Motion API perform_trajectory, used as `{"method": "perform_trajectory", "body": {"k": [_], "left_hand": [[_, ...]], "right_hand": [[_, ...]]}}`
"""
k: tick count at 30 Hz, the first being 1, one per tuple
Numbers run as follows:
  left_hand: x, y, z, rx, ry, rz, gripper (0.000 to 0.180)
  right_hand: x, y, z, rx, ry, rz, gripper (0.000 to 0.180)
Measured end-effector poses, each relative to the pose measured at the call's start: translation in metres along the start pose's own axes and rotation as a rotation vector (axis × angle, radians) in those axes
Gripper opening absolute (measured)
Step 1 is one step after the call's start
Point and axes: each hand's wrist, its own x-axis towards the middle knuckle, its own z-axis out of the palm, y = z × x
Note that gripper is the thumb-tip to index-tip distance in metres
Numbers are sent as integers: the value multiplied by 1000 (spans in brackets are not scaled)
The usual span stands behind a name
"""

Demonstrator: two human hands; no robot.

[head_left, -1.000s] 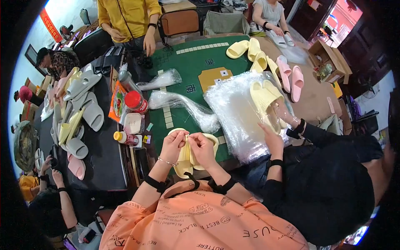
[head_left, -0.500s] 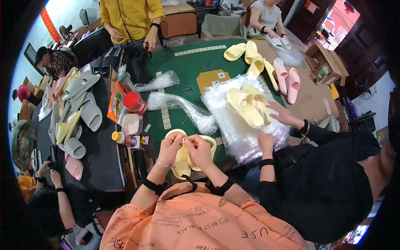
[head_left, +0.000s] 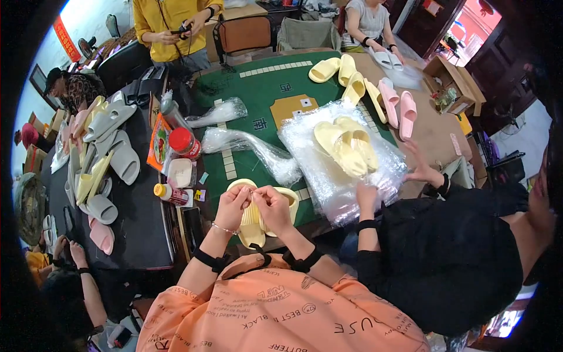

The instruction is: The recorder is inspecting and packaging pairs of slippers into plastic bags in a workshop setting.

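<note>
Close in front of me, a pair of pale yellow slippers (head_left: 253, 227) lies at the near edge of the green table top (head_left: 234, 120), partly covered by my hands. My left hand (head_left: 234, 205) is closed in a pinch above the left slipper. Right beside it, my right hand (head_left: 273, 207) pinches too, its fingertips meeting those of the left. Whatever sits between the fingertips is too small to make out. To the right, another pale yellow pair (head_left: 346, 145) rests on a stack of clear plastic bags (head_left: 299, 144).
A co-worker in black (head_left: 437, 252) sits at my right, hands by the bag stack. Left are a red-lidded jar (head_left: 185, 142), a yellow-capped bottle (head_left: 170, 193) and grey slippers (head_left: 124, 157) on a black table. Pink slippers (head_left: 407, 114) lie far right. A person in yellow (head_left: 176, 35) stands opposite.
My hands stay pinched together over the slippers. The co-worker's far hand has moved off the yellow pair to the right. The person in yellow has brought both hands together around a dark object.
</note>
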Motion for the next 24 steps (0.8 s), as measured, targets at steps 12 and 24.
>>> {"method": "perform_trajectory", "body": {"k": [12, 24], "left_hand": [[-6, -6, -2, 137, 110, 95, 10], [-5, -10, 4, 84, 147, 108, 9]], "right_hand": [[-7, 0, 8, 35, 14, 54, 11], [-5, -5, 11, 153, 48, 48, 12]]}}
